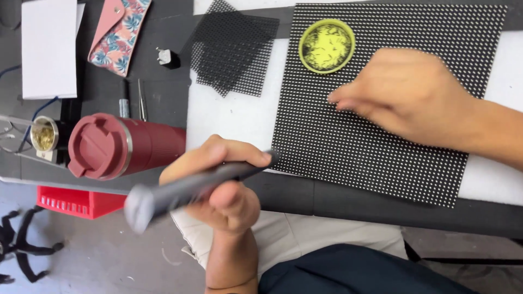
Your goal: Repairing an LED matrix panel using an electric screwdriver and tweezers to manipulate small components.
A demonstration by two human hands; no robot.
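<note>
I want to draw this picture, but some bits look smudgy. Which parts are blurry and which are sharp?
In the head view, the left hand and the grey tool it grips are smeared by blur, worst at the tool's near end; the right hand on the dotted black panel is slightly soft at the fingertips; the yellow dish and red bottle look sharp; lighting is even, without harsh glare.

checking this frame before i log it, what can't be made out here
Head view only:
- Tip of the grey tool in the left hand: blurred, where it meets the black dotted panel is unclear.
- Right hand fingertips: motion blur, cannot tell if they pinch anything.
- Contents of the yellow dish: too small to identify.
- Red bin: mostly hidden under the table edge.
- Maroon flask: its base is covered by the left hand.
</note>
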